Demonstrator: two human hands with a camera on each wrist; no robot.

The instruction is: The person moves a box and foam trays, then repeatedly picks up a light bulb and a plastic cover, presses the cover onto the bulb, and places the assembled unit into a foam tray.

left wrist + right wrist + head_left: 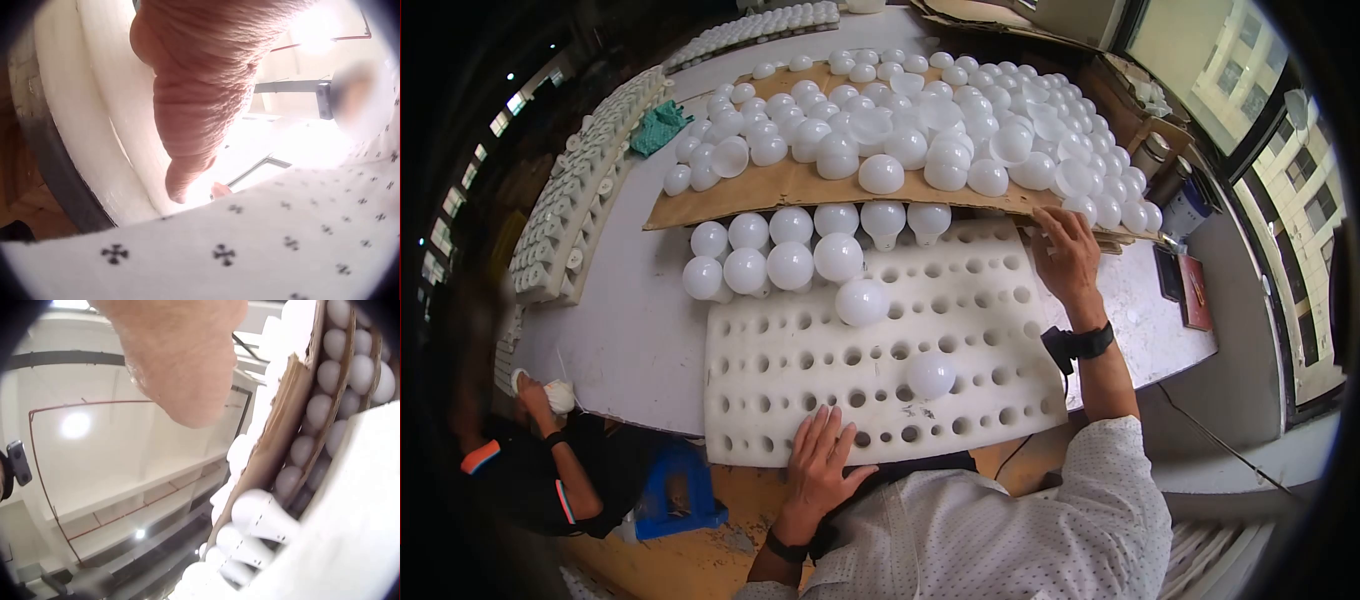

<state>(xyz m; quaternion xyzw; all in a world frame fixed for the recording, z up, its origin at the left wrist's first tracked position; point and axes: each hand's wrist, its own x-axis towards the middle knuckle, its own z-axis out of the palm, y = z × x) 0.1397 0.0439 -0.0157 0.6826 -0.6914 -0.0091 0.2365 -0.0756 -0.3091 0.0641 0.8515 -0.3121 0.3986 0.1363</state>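
Observation:
A white foam board (785,385) with rows of round holes lies across the table's front edge. My left hand (820,470) rests on its near edge, fingers straight and spread; the left wrist view shows fingers (187,119) beside the foam's side. My right hand (1068,262) is at the board's far right corner, its fingertips at the cardboard sheet's (800,190) front edge; whether it grips the sheet I cannot tell. White round bulbs (790,265) stand in the board's far left holes. One bulb (862,302) sits near the middle, another (931,375) nearer me.
White domes (882,174) crowd the cardboard, some stacked. In the right wrist view, more round white pieces (319,412) sit in layers beneath cardboard. Filled foam trays (560,225) line the left side, near a green cloth (660,127). Another person's hand (533,398) works at the left.

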